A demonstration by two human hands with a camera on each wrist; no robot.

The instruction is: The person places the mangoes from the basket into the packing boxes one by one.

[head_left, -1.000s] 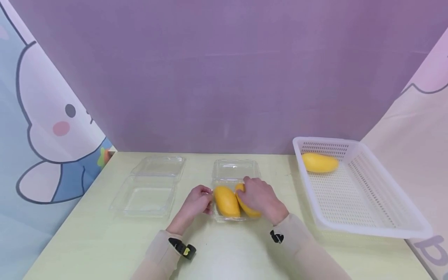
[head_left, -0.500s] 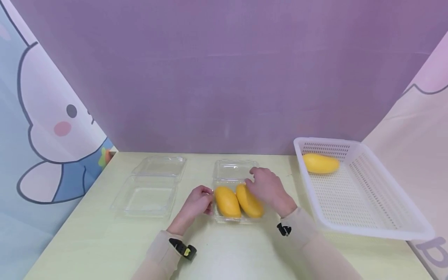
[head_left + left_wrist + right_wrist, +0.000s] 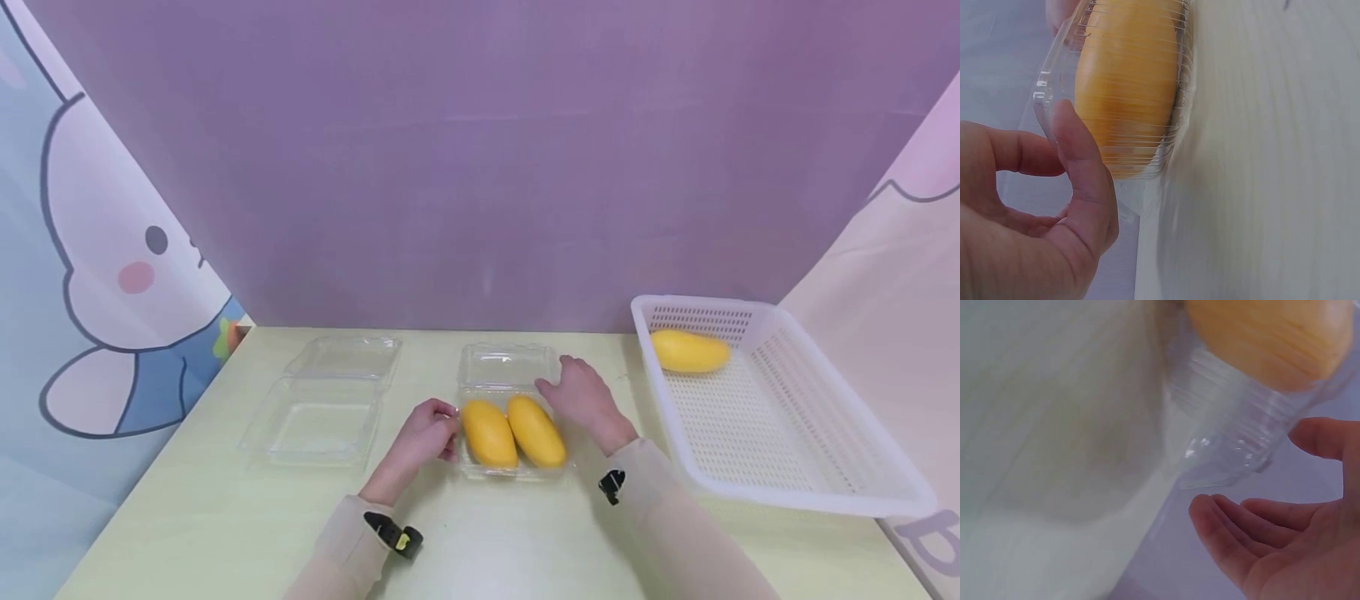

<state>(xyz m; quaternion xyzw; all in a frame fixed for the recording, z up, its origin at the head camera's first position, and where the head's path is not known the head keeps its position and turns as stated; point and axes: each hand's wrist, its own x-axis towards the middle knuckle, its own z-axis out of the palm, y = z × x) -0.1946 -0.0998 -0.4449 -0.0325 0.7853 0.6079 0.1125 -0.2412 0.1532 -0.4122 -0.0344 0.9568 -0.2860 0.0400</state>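
Note:
Two yellow mangoes (image 3: 489, 434) lie side by side in the base of a clear plastic clamshell box (image 3: 517, 472), whose lid (image 3: 507, 365) is folded back toward the wall. At the box's left edge, my left hand (image 3: 427, 433) pinches the rim between thumb and index finger; the left wrist view shows the thumb (image 3: 1085, 150) against the ribbed wall. My right hand (image 3: 587, 402) is beside the box's upper right corner, holding nothing. In the right wrist view its thumb and fingers (image 3: 1222, 537) are spread apart near the box; whether they touch it I cannot tell.
Another clear clamshell box (image 3: 315, 421) stands open at the left with nothing in it. At the right, a white perforated basket (image 3: 678, 450) holds one mango (image 3: 690, 351) in its far left corner. A purple backdrop (image 3: 480, 167) rises behind the table (image 3: 480, 550).
My right hand has let go of the right mango and moved right and slightly away from it. That mango now lies uncovered in the box. The left hand has stayed at the rim.

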